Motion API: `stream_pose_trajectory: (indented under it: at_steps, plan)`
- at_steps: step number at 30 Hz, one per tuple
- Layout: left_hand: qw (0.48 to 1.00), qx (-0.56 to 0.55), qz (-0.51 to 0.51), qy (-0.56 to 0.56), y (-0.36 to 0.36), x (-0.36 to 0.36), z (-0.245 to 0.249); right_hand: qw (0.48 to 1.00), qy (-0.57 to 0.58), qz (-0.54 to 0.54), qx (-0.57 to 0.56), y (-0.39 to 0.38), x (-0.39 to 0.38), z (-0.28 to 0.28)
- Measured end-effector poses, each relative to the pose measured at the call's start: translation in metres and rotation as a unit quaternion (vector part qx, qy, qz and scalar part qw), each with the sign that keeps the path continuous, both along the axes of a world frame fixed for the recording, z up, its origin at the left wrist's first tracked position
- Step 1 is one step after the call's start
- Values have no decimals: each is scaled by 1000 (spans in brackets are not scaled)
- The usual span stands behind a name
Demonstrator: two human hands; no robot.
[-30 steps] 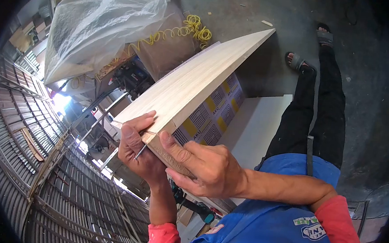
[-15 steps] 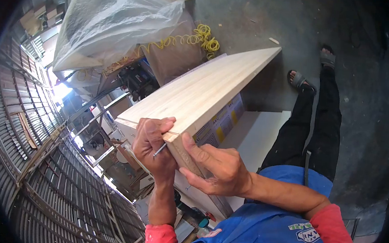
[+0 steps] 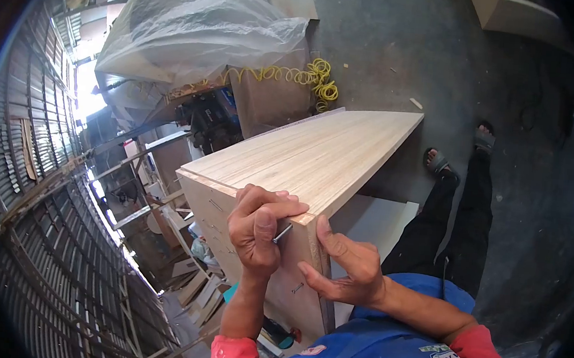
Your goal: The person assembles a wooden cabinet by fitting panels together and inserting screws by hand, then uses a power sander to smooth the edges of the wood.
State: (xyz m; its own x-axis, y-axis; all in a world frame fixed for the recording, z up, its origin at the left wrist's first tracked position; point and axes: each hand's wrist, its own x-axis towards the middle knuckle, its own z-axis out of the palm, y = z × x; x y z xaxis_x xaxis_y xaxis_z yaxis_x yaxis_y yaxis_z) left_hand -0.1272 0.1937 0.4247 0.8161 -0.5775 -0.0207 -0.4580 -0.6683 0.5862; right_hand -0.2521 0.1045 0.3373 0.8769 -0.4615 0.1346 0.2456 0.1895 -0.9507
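Pale, straight-grained wood formed the flat panel (image 3: 322, 155) in the head view, where the curled left hand (image 3: 253, 233) held a slim metal screw (image 3: 284, 233) at its near corner. The right hand (image 3: 354, 270) pinched the rough-edged board (image 3: 318, 251) beneath.

Flat pale-tan wooden panel (image 3: 322, 151) has darker, straight grain streaks. Coiled yellow plastic hose (image 3: 322, 82) is brightest. Blue cloth top (image 3: 381, 348) carries white-and-green print, coral-red sleeves (image 3: 481, 355). Long cloth trousers (image 3: 466, 238) are black. Thin metal screw (image 3: 284, 233) is silvery grey.
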Motion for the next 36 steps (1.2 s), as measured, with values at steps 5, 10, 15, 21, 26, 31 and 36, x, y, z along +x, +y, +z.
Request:
stream_pose_trajectory:
  at_steps: [5,10,15,21,26,31,36]
  plan:
    - [996,-65,55,14,0,0,-5,1000,-2,19,-13,-4,-2,-1]
    - [999,-35,-9,-3,-2,5,-3,999,1,16,-31,-2,-2,-1]
    - [999,-19,19,19,-3,5,1,1000,1,15,0,1,-5,-5]
    - [999,-29,-22,5,-4,8,3,999,11,37,14,-2,-4,-1]
    - [999,-32,-5,-16,-7,6,0,999,17,47,3,-3,-7,-1]
    - [998,-62,6,-4,-5,6,-1,996,32,88,12,-5,-9,3]
    - [994,-63,21,-92,0,6,-8,997,24,65,33,-3,-6,1]
